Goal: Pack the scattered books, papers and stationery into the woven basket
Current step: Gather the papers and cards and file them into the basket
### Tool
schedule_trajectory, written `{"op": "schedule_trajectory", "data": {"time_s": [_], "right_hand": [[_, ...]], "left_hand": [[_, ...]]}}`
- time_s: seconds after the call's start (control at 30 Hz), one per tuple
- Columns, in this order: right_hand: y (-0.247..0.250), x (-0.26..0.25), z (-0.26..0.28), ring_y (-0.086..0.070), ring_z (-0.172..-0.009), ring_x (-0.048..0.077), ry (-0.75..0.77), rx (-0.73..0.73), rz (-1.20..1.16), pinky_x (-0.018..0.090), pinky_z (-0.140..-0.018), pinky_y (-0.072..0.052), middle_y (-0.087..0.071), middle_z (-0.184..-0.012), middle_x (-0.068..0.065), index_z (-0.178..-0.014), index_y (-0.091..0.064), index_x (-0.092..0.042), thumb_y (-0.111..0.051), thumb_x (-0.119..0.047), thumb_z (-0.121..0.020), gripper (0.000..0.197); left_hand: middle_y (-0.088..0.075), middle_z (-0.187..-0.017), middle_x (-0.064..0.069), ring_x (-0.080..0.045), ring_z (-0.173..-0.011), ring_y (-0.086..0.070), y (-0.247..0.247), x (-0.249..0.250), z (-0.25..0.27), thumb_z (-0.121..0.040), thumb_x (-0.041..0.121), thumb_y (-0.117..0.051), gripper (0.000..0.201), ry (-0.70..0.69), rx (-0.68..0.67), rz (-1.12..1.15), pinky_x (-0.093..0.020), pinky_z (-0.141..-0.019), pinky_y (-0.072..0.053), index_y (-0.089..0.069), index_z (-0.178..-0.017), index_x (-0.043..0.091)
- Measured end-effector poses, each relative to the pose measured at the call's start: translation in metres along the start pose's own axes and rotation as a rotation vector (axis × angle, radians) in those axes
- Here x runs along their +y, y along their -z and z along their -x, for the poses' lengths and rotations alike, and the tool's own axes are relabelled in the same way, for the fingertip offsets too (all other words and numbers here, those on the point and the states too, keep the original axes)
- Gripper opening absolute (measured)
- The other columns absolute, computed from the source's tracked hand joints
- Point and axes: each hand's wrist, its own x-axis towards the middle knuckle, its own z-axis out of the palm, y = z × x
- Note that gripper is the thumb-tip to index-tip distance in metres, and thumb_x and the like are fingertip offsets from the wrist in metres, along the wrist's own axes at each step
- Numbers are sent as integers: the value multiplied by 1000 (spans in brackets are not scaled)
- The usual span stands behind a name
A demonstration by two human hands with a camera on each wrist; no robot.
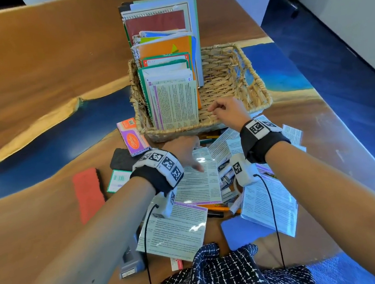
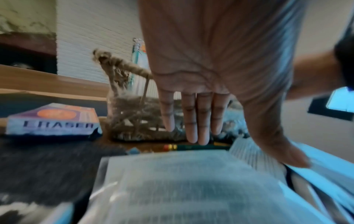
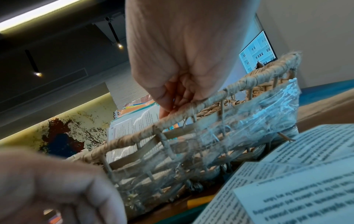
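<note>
The woven basket (image 1: 255, 75) (image 2: 122, 63) (image 3: 239, 84) stands mid-table, with notebooks and a printed sheet (image 1: 176, 104) (image 3: 130, 125) upright in its left half. My right hand (image 1: 225, 113) (image 3: 178, 91) hovers at the near rim just right of that sheet, fingers curled, with nothing visible in them. My left hand (image 1: 183, 151) (image 2: 193, 121) hangs flat with straight fingers over the loose printed papers (image 1: 197, 182) in front of the basket, holding nothing. Pencils (image 1: 209, 137) (image 2: 191, 147) lie under its fingertips.
An eraser box (image 1: 133, 138) (image 2: 55, 119) leans at the basket's left corner. A black pad (image 1: 121, 158), a red pad (image 1: 88, 195) and a green-edged card (image 1: 118, 180) lie left. More sheets (image 1: 268, 205), a blue pad (image 1: 243, 230) and a grey stapler (image 1: 131, 261) lie near me. The table edge runs along the right.
</note>
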Motion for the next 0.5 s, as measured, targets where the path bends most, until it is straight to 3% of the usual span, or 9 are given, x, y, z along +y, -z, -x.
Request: {"op": "schedule_trajectory", "data": {"time_s": [0.1,0.2,0.27,0.4,0.5], "right_hand": [[1,-1,2,-53,-67,9,3,1,5,8,-59,-43,-59,-89,-2,-92,-68,-4,-43,1,-90,26],[2,-3,3,-56,-80,15,-10,-3,24,26,-75,-48,-61,-91,1,-91,-68,-6,-43,1,-89,26],[2,-4,4,-55,-82,14,-11,0,33,25,-76,-46,-60,-92,-1,-91,-68,-5,-43,2,-89,26],[2,-6,6,-52,-79,12,4,6,45,19,-74,-39,-58,-89,-2,-93,-68,-3,-44,3,-88,26],[2,-5,4,-54,-80,14,3,1,41,23,-75,-44,-59,-90,-1,-93,-68,-3,-44,2,-89,26]], "left_hand": [[-40,-125,-5,-23,-114,-42,-16,0,-1,-65,53,-76,85,-13,-40,-97,-44,-94,-43,-36,-129,12],[-30,-136,-8,-27,-128,-31,-29,0,0,-60,55,-79,103,24,-70,-223,-48,-100,-37,-28,-136,9],[-25,-142,-11,-30,-134,-23,-36,1,1,-59,55,-79,108,45,-56,-307,-52,-104,-32,-25,-138,6],[-26,-142,-12,-31,-135,-24,-38,5,2,-64,54,-77,98,78,-50,-352,-53,-107,-30,-31,-136,4],[-45,-132,-13,-28,-118,-46,-25,7,2,-83,36,-68,58,17,-72,-192,-40,-95,-42,-43,-124,4]]}}
